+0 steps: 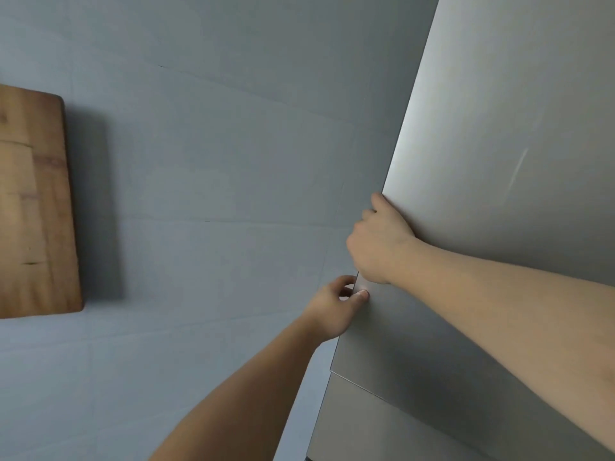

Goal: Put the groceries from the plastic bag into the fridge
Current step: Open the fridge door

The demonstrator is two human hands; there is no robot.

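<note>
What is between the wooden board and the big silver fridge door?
Only bare grey wall lies between the wooden board and the fridge door, as the head view shows. Both hands, left and right, grip the door's edge.

Dim soft light; slight blur; wide-angle tilt.

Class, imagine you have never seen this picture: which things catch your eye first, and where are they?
The big grey fridge door fills the right side. At its left edge, both hands grip it: the right hand above, the left hand just below, thumb on the door's face. A wooden board sits against the grey wall at far left.
</note>
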